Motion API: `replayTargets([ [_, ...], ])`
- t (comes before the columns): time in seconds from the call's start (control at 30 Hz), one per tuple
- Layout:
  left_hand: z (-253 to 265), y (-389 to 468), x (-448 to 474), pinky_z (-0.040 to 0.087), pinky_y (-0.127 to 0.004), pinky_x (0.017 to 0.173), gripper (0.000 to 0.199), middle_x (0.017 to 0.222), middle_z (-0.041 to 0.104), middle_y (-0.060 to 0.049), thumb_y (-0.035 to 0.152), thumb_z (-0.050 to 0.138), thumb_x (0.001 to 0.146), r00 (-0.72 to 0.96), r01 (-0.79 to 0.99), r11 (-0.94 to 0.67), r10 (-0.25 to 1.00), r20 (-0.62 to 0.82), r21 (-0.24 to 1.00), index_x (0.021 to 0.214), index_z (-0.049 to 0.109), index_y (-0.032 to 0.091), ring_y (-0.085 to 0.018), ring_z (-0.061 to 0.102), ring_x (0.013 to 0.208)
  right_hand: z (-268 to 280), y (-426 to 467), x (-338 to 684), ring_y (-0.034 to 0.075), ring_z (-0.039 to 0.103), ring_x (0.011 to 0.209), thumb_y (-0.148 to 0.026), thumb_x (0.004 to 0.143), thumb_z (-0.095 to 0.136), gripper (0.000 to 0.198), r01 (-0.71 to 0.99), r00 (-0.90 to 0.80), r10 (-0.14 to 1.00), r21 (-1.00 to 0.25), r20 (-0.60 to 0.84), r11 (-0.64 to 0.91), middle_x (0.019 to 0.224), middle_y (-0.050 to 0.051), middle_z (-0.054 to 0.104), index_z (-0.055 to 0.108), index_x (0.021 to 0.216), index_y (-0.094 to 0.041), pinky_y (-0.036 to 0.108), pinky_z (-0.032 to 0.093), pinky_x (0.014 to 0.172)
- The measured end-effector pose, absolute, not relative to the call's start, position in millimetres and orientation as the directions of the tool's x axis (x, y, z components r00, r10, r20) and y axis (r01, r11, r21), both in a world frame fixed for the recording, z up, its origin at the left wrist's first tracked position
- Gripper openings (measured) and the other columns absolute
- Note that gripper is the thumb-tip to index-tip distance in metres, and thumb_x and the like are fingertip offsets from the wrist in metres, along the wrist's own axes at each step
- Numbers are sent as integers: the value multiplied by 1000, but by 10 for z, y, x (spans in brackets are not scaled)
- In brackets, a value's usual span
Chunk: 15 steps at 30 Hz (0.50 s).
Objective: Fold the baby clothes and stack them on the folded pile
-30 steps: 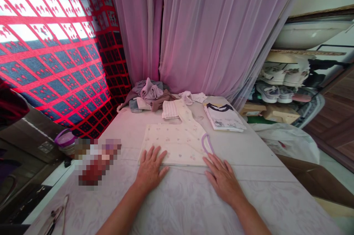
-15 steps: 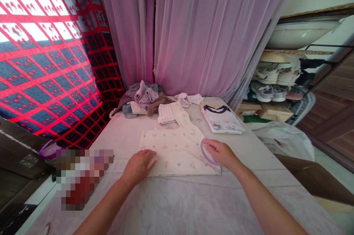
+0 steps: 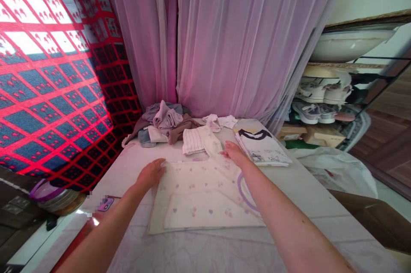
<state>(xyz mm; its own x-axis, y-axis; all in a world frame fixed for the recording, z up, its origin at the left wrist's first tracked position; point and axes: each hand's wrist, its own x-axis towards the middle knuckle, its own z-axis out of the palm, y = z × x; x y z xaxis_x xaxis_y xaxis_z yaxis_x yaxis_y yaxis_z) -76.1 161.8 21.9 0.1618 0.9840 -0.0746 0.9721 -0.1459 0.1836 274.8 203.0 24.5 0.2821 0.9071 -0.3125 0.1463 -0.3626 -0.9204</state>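
A cream shirt (image 3: 199, 204) with small heart and cherry prints and a lilac neckband lies folded flat on the bed. My left hand (image 3: 152, 173) is at its far left corner, fingers closed on the fabric edge. Over by the sleeve (image 3: 210, 144), which points away from me, my right hand (image 3: 234, 153) reaches with its fingers apart, just beside the cloth. My right forearm covers part of the lilac neckband (image 3: 244, 196). A striped folded garment (image 3: 192, 141) lies against the sleeve's left side.
A heap of crumpled clothes (image 3: 167, 121) lies at the back left. Small white-pink garments (image 3: 221, 122) are at the back. Folded T-shirts (image 3: 261, 146) are stacked at the right. A shoe rack (image 3: 314, 112) stands beyond the bed's right side, a purple-rimmed bucket (image 3: 48, 191) at the left.
My left hand has moved away from me to the shirt's corner, and more fabric shows at the left edge. My right hand has left the neckband and moved to the sleeve.
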Motion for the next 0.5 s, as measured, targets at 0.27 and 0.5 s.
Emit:
replayTargets([
  [0.27, 303, 1819, -728, 46, -30, 80, 32, 102, 68, -5, 30, 51, 81, 195, 975, -180, 974, -117, 132, 109, 66, 24, -22, 62, 96, 215, 2185, 2759, 9, 58, 52, -18, 76, 65, 15, 307, 196, 928, -879, -317, -365, 57, 0, 62, 64, 90, -13, 15, 43, 47],
  [0.5, 414, 1631, -723, 43, -29, 81, 18, 100, 65, -5, 22, 51, 79, 257, 960, -250, 965, -44, 127, 93, 63, 22, -21, 58, 97, 542, 1844, 2798, 10, 62, 59, -19, 71, 67, 11, 457, -21, 967, -862, -255, -218, 59, -3, 60, 56, 70, -18, 15, 42, 49],
])
